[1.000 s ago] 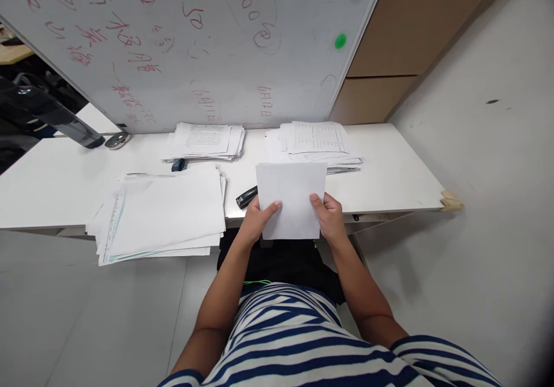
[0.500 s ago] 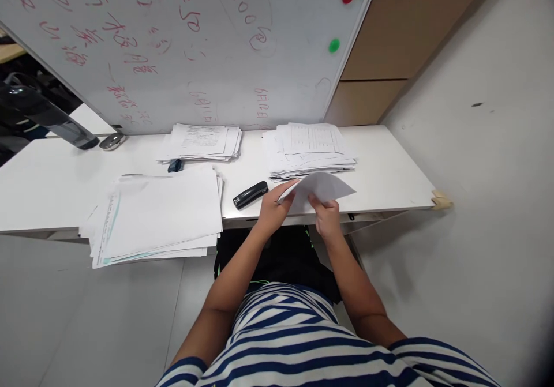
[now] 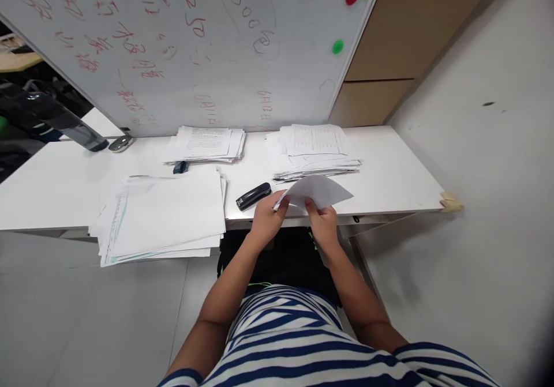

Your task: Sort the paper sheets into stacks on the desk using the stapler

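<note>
Lying nearly flat above the near edge of the white desk (image 3: pixel 389 173), the sheaf of white paper (image 3: pixel 318 191) runs its long axis left to right, with its right corner pointing toward the wall side. The left hand (image 3: pixel 266 220) pinches the sheaf's left corner, fingers closed on it. The right hand (image 3: pixel 322 222) grips the near edge from below, thumb on top. Just left of the left hand lies a black stapler (image 3: pixel 253 195), angled. Behind the sheaf sits a printed stack (image 3: pixel 314 147); another stack (image 3: pixel 205 143) lies farther left, and a larger pile (image 3: pixel 162 214) overhangs the desk's front.
</note>
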### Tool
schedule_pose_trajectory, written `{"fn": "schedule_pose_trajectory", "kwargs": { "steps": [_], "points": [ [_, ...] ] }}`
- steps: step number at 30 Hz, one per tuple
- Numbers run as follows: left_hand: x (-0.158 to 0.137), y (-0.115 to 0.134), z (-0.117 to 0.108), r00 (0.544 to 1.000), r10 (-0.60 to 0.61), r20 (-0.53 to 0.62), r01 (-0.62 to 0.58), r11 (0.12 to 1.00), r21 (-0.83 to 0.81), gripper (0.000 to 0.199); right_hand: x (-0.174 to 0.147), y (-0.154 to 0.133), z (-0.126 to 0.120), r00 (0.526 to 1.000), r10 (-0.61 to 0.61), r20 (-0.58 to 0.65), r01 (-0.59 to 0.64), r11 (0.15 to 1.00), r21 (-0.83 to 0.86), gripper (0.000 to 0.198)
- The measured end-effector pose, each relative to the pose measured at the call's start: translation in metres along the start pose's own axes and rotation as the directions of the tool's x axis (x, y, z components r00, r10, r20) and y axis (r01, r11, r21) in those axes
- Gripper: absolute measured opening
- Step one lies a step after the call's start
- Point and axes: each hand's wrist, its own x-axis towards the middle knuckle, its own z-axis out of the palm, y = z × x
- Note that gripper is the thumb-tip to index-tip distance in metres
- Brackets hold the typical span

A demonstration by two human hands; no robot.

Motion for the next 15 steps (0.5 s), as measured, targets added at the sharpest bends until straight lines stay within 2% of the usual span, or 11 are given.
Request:
{"fn": "schedule_pose_trajectory", "kwargs": {
  "steps": [5, 7, 10, 12, 13, 15],
  "points": [
    [-0.007, 0.006, -0.002, 0.997, 0.014, 0.078, -0.016, 1.0, 0.023, 0.032, -0.001, 0.006, -0.002, 1.0, -0.026, 0.017, 0.024, 0.997, 0.071, 0.052],
    [-0.009, 0.008, -0.004, 0.999, -0.035, 0.031, 0.035, 0.999, -0.019, 0.033, -0.001, 0.007, -0.003, 0.997, -0.075, -0.012, 0.076, 0.992, 0.098, 0.057],
    [-0.009, 0.008, -0.005, 0.979, -0.194, -0.067, 0.181, 0.969, -0.168, 0.04, -0.006, 0.007, -0.004, 0.985, -0.125, -0.117, 0.143, 0.978, 0.154, 0.071],
    [-0.009, 0.005, -0.001, 0.947, -0.31, -0.086, 0.274, 0.917, -0.29, 0.044, -0.013, 0.007, -0.003, 0.985, -0.07, -0.158, 0.11, 0.959, 0.262, 0.08],
    [-0.01, 0.003, 0.003, 0.931, -0.354, -0.088, 0.305, 0.889, -0.341, 0.044, -0.017, 0.007, -0.001, 0.99, -0.017, -0.141, 0.063, 0.941, 0.331, 0.08],
    [-0.013, -0.001, 0.013, 0.912, -0.399, -0.092, 0.333, 0.854, -0.4, 0.044, -0.026, 0.009, 0.002, 0.995, 0.096, -0.003, -0.084, 0.891, 0.446, 0.071]
  ]
}}
